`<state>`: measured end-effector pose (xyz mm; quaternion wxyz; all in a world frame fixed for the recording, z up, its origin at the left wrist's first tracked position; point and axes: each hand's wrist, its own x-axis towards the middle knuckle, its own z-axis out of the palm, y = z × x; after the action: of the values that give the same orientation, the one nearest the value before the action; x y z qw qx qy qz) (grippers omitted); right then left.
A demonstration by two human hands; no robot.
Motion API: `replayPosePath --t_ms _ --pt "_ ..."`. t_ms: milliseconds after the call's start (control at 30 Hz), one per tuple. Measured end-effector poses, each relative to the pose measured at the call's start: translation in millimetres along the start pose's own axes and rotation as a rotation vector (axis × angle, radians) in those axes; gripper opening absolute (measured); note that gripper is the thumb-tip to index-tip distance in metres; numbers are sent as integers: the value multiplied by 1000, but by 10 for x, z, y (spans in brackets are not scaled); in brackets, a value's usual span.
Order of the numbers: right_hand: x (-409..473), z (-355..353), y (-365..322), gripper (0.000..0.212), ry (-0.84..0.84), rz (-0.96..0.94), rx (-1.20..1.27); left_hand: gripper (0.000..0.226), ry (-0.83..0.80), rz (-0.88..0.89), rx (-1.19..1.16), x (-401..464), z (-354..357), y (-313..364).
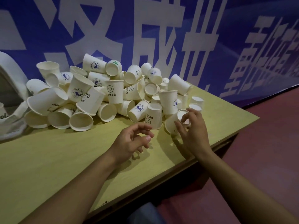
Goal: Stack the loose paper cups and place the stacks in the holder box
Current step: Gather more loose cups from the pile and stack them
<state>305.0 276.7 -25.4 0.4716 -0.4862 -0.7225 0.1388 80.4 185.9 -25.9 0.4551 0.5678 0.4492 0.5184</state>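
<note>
Right hand, at the near right edge of the pile: fingers curled round a tilted cup lying with its base turned toward the camera, thumb and fingertips closing on the base end. Left hand, just left of it and above the table: fingers loosely curled, thumb and forefinger apart, holding nothing. Between the two hands, slightly farther off, an upturned cup marked HELLO with a smiley stands rim-down on the table, near the left fingertips; whether it touches them cannot be told. Beyond the hands, a heap of loose white cups spreads across the far part of the table, lying on their sides, upright and inverted, some printed with a round whale badge, some with HELLO; one upright HELLO cup stands out at the heap's middle. Two small cups sit base-up at the right fringe, just beyond the right hand. At the far left edge, a white holder is partly in view, touching the heap. Behind, a blue banner with large white characters. Right of the table, red floor.
</note>
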Motion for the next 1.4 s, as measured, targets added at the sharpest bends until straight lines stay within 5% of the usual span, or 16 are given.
replayPosePath --t_ms 200,500,700,833,933,1133,1400 --pt "-310 110 -207 46 3 -58 337 54 48 61 124 -19 82 -34" --pt "-504 327 -304 88 -126 -26 464 73 190 68 106 -25 145 -46" --pt "-531 318 -328 66 -420 -174 329 68 335 7 65 -4 144 -57" --pt "-504 341 -327 44 -139 -137 291 70 441 60 127 10 64 -70" --pt "-380 332 -285 49 95 67 275 74 407 101 202 -15 49 -58" --pt "27 369 -210 81 68 213 183 85 376 138 274 -25 23 -41" --pt "211 361 -177 87 101 301 189 90 327 162 272 -31 -1 -20"
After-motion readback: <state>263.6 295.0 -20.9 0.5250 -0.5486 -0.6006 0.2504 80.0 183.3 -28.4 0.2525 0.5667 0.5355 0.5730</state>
